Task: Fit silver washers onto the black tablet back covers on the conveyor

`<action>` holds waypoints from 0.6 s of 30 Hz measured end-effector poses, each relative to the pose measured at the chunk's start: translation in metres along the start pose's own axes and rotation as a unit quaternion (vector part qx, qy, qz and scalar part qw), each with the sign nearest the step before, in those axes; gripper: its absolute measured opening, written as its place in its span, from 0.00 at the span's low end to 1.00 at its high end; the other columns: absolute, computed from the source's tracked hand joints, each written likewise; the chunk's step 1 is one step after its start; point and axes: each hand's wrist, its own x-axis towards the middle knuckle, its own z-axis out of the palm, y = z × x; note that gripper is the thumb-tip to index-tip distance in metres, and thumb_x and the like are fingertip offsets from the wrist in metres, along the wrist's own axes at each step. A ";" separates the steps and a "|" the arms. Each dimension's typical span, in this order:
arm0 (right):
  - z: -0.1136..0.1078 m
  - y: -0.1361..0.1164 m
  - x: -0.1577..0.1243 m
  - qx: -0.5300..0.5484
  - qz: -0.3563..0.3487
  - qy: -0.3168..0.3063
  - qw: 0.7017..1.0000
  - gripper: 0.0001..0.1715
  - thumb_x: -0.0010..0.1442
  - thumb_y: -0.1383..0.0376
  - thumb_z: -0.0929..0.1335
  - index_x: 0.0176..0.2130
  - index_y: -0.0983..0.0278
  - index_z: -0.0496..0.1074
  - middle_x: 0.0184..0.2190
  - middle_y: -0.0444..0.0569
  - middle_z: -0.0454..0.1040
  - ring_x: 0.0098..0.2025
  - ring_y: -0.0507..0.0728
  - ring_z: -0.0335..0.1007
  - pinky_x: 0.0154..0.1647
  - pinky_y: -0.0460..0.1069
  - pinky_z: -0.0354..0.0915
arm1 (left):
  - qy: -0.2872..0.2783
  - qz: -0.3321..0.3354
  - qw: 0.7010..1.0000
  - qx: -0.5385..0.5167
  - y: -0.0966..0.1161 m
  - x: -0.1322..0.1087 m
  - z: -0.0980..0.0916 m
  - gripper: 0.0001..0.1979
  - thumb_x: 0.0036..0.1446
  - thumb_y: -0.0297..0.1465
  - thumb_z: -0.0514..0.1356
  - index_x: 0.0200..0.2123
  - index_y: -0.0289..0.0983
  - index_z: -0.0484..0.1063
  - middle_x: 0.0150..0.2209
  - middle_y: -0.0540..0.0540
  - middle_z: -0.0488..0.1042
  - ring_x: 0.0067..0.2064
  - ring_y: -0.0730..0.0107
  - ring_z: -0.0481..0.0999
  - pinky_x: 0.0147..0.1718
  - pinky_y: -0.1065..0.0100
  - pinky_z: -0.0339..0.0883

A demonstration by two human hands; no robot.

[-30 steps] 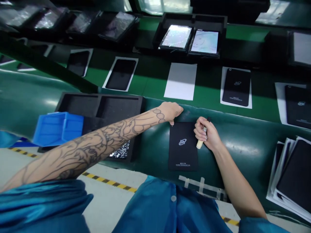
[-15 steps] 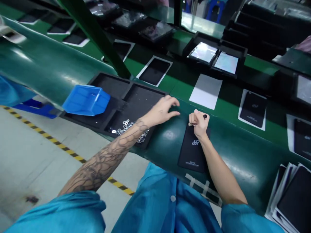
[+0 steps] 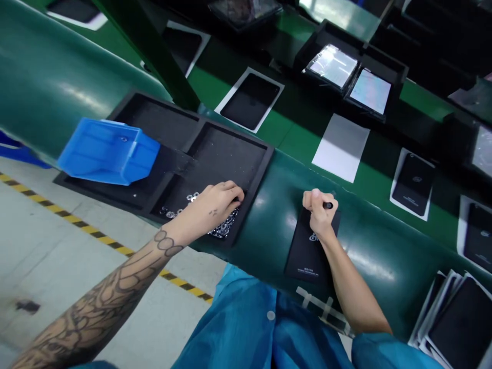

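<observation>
My left hand [image 3: 219, 204] reaches down into the near compartment of a black tray [image 3: 265, 169], at a pile of small shiny metal rings [image 3: 225, 228]. Its fingers are curled together with the thumb close by; whatever is between the tips is hidden. On the right, my right hand [image 3: 320, 210] makes a fist around a black pen-like tool [image 3: 328, 205], whose round end pokes out beside the fingers. That fist is over the far end of a black phone-shaped panel [image 3: 307, 259] with a pale logo, flat on the green bench.
A blue plastic bin [image 3: 107, 154] rests on the tray's left part. Behind, a green belt [image 3: 295, 133] carries a white sheet [image 3: 341, 146] and several black panels on white sheets. A green post [image 3: 154, 56] slants behind the tray. Stacked panels [image 3: 457, 318] stand at the lower right.
My left hand has moved left and down from the tray's right edge onto the ring pile, its fingers closing. My right hand stays at the panel. The view has shifted slightly.
</observation>
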 end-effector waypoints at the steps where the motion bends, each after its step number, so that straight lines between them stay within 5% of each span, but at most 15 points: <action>1: 0.000 0.000 -0.002 -0.008 -0.003 0.006 1.000 0.38 0.76 0.45 0.66 0.21 0.59 0.52 0.18 0.41 0.52 0.21 0.50 0.47 0.25 0.52 0.46 | -0.001 -0.002 1.000 -0.011 0.000 0.000 0.000 0.11 0.73 0.33 0.52 0.45 0.40 0.74 0.49 0.40 0.77 0.45 0.53 0.79 0.45 0.56 0.72; 5: 0.006 0.002 -0.004 -0.034 -0.015 0.051 0.998 0.38 0.77 0.45 0.65 0.21 0.58 0.52 0.17 0.41 0.53 0.20 0.50 0.48 0.25 0.52 0.47 | 0.018 -0.006 1.000 -0.023 -0.004 -0.003 0.006 0.11 0.73 0.32 0.52 0.51 0.39 0.72 0.46 0.40 0.77 0.45 0.51 0.78 0.43 0.56 0.71; 8: 0.014 0.002 -0.004 -0.036 -0.018 0.095 0.995 0.39 0.76 0.44 0.65 0.21 0.58 0.53 0.17 0.41 0.53 0.20 0.50 0.49 0.25 0.52 0.48 | 0.033 0.010 0.999 0.037 -0.003 -0.004 0.010 0.09 0.74 0.31 0.52 0.45 0.39 0.72 0.44 0.40 0.75 0.44 0.50 0.75 0.45 0.55 0.69; 12: 0.016 -0.008 0.004 -0.017 0.032 0.072 0.997 0.42 0.73 0.37 0.66 0.18 0.58 0.54 0.17 0.41 0.54 0.20 0.50 0.49 0.22 0.50 0.49 | 0.050 0.023 0.989 0.140 0.009 -0.007 0.012 0.10 0.75 0.29 0.51 0.41 0.39 0.72 0.44 0.39 0.74 0.44 0.51 0.73 0.41 0.58 0.66; 18: -0.047 -0.051 0.001 0.076 0.086 0.140 0.983 0.35 0.69 0.42 0.72 0.24 0.60 0.60 0.21 0.39 0.58 0.19 0.47 0.49 0.17 0.46 0.44 | 0.100 0.009 0.986 0.134 0.010 -0.017 0.014 0.11 0.77 0.29 0.47 0.41 0.40 0.67 0.41 0.40 0.76 0.43 0.51 0.74 0.39 0.58 0.63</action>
